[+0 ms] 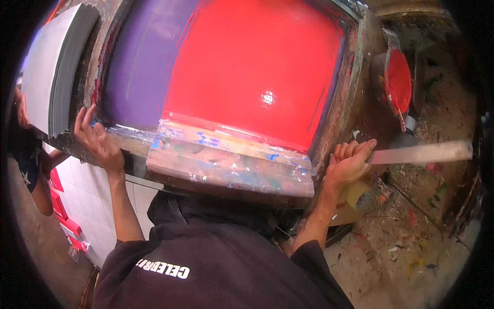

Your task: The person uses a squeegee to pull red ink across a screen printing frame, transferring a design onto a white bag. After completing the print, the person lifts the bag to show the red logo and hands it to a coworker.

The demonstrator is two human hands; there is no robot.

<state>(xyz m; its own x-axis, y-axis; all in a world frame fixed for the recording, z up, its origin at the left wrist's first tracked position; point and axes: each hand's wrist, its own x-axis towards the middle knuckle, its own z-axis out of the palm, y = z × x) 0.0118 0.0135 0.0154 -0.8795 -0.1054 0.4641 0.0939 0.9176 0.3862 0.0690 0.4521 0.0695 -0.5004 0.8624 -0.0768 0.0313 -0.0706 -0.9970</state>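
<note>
A screen-printing frame lies before me, its purple mesh showing on the left. Wet red ink covers the rest of the mesh. Across the near end rests a wide wooden squeegee, stained with blue, green and white paint; neither hand is on it. My left hand is open, fingers spread at the frame's near left corner. Beside the near right corner my right hand is closed round one end of a flat pale strip, which points right and is blurred.
A tub of red ink stands right of the frame. To the left is a thick stack of white sheets, with another person's hand at its edge. Scraps litter the floor at right. Red pieces lie by white tiles.
</note>
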